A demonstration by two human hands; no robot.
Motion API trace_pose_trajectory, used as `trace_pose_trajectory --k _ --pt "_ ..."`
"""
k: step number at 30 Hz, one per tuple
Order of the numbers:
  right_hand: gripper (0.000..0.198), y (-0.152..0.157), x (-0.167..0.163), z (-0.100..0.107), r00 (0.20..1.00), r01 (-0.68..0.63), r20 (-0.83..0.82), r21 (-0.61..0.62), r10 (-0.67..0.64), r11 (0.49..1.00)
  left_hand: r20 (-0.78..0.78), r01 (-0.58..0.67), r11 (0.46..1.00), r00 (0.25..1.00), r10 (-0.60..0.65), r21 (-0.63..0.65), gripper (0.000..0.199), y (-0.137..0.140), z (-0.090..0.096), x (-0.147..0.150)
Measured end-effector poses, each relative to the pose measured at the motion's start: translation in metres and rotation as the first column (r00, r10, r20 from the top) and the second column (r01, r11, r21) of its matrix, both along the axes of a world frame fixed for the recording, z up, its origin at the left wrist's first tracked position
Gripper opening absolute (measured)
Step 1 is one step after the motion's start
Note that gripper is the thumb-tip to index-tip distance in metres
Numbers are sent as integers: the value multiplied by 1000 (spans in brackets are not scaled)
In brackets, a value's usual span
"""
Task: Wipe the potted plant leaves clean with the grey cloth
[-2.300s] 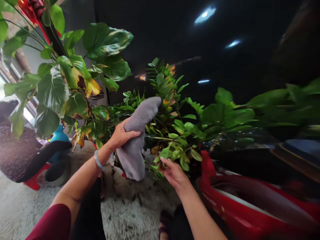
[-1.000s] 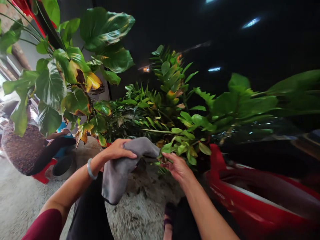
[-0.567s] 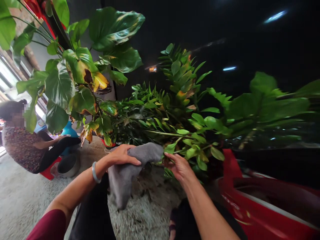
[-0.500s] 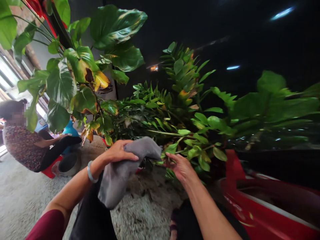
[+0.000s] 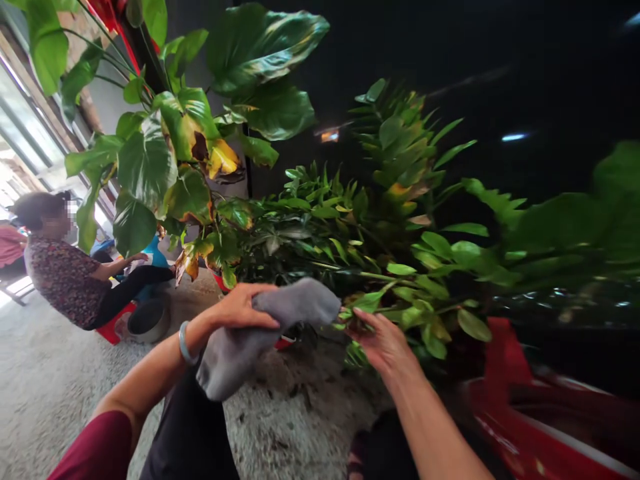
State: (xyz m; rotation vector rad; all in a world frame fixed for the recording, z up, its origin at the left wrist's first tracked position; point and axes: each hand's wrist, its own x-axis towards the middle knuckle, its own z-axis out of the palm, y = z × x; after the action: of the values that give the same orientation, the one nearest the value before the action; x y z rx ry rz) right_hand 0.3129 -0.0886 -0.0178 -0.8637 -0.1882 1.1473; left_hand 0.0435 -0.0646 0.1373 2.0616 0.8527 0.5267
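My left hand (image 5: 245, 307), with a pale bangle on its wrist, is wrapped round a grey sock (image 5: 295, 301). The sock's foot end points right, and its other end hangs down in front of my dark-trousered leg. Just beyond the sock's tip is my right hand (image 5: 383, 339), its thumb and fingers pinched together. Whatever they pinch is too small or hidden to make out. Green leaves (image 5: 373, 301) show right behind these fingertips.
Leafy plants (image 5: 310, 207) spread across the middle, with a large-leaved plant (image 5: 145, 160) at left. A red bag (image 5: 545, 413) stands at lower right. Further left, a person (image 5: 65, 267) sits on a red stool (image 5: 114, 325) beside a dark bucket (image 5: 149, 321).
The view has swung a little left, so the scene sits further right. The sock's foot end looks straighter and more level now. Both hands keep their hold.
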Motion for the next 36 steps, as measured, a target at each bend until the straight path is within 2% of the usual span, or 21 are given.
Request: trace_pose_trajectory --k 2,4,5,7,9,12,14,15,17,19,21,22,23,24,27,28,30,32,33,36 --pt "27 1 1 2 999 27 -22 29 -26 999 160 -151 983 978 133 102 56 9 23 3" --pt "25 3 0 4 996 77 -57 60 -73 995 307 -320 928 918 253 193 57 26 34 14" --pt "24 4 0 5 993 96 -69 68 -91 993 349 -384 896 889 295 222 59 34 32 22" --pt "23 6 -2 5 993 101 -62 50 -97 994 341 -438 860 876 342 263 63 44 14 33" --pt "23 6 -4 4 996 84 -37 10 -83 996 198 -342 895 935 294 286 65 41 -13 36" --pt "27 6 -4 -1 998 66 -20 -27 -67 997 -43 -56 974 997 67 220 62 19 -42 19" --pt "28 6 -2 -4 998 58 -18 -29 -59 998 -67 12 983 998 0 181 58 4 -40 2" --pt "28 6 0 -6 998 56 -13 -26 -57 998 -31 -15 982 999 21 188 57 1 -33 -6" --pt "24 7 3 -7 998 63 -6 -6 -63 998 119 -173 956 982 148 237 56 5 -12 -14" --pt "21 10 4 -7 996 83 -11 11 -83 996 300 -396 875 902 312 280 57 20 5 -13" --pt "20 13 2 -6 995 102 -21 5 -102 995 400 -563 776 805 438 283 59 37 8 -7" --pt "21 14 0 -5 994 107 -23 -5 -107 994 399 -600 750 783 477 278 60 42 3 -5" --pt "22 14 -2 -5 994 108 -25 -16 -108 994 365 -603 750 786 500 271 61 44 -7 -3" --pt "23 14 -3 -4 994 108 -27 -25 -109 994 306 -579 773 808 503 258 62 42 -19 -3" --pt "24 13 -6 -4 995 96 -35 -42 -98 994 114 -394 900 918 379 186 62 15 -54 -17" --pt "24 13 -5 -4 995 94 -35 -47 -95 995 78 -325 933 945 316 157 61 4 -61 -24" --pt "23 12 -4 -5 995 91 -36 -56 -93 994 90 -275 952 960 265 131 57 -11 -60 -40" --pt "23 12 -2 -4 995 92 -35 -66 -94 994 188 -379 910 919 348 168 55 -9 -42 -51" --pt "22 13 -2 -4 995 92 -33 -71 -94 993 252 -472 858 872 420 203 56 -1 -30 -54" --pt "20 15 -4 -1 994 96 -39 -84 -100 992 373 -714 629 698 611 307 58 36 -1 -58"
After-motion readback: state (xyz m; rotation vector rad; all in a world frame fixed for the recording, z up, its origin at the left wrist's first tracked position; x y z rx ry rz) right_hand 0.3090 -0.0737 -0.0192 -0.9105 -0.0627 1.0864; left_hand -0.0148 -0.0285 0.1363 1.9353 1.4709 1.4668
